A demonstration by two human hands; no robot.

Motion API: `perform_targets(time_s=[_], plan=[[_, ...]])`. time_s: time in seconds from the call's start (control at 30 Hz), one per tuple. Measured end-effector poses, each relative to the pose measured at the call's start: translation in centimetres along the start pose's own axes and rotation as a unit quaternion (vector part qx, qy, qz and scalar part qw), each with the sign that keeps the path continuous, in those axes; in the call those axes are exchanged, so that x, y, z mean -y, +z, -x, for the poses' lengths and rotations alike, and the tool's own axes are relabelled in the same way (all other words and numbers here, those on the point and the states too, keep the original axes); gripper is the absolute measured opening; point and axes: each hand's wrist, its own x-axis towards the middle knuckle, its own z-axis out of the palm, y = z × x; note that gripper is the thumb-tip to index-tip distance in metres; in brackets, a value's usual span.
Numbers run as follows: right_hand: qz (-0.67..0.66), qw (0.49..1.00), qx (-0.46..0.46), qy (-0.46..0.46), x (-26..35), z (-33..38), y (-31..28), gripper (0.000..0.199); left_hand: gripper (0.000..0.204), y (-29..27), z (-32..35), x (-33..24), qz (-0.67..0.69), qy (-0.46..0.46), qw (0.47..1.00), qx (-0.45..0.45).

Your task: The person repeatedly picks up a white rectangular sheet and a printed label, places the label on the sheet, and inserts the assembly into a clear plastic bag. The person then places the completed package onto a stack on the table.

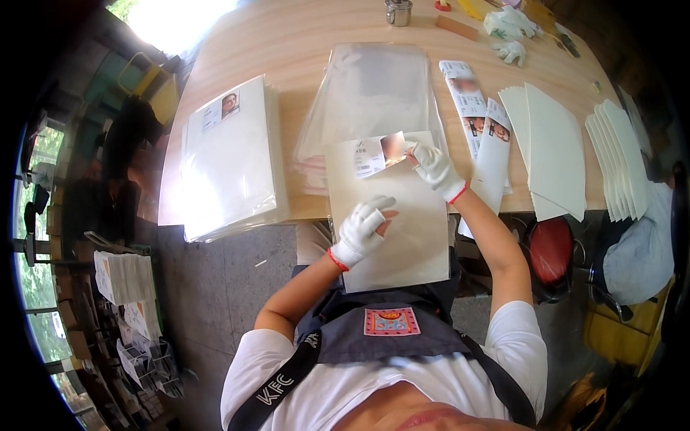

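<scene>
The person stands at a wooden counter [302, 43] and holds a clear plastic sleeve with a white sheet [392, 223] inside, its lower part hanging over the counter edge toward the body. The left hand [363, 228], in a white glove with cut fingertips, lies flat and open on the middle of the sleeve and presses it down. The right hand [433, 167], also gloved, is closed in a pinch on the top edge of the sleeve, just beside a small printed label card [379, 153] that sits at its left. Behind both hands there is a pile of empty clear sleeves [370, 90]. Far to the left of the left hand rests a stack of finished packed sheets [230, 158]. To the right of the right hand lie printed label strips [478, 122], and further right white paper sheets [550, 151].
</scene>
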Motion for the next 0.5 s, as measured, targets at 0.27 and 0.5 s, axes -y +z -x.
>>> perform_targets(time_s=[0.27,0.5], plan=[[0.143,0.986,0.072,-0.04,0.5,1.0,-0.4,0.017,0.046,2.1,-4.1,8.2,-0.17,-0.181,0.964,0.098],[0.308,0.906,0.266,0.117,5.4,1.8,-4.0,0.014,0.064,0.9,-5.4,7.7,-0.271,-0.249,0.916,0.161]])
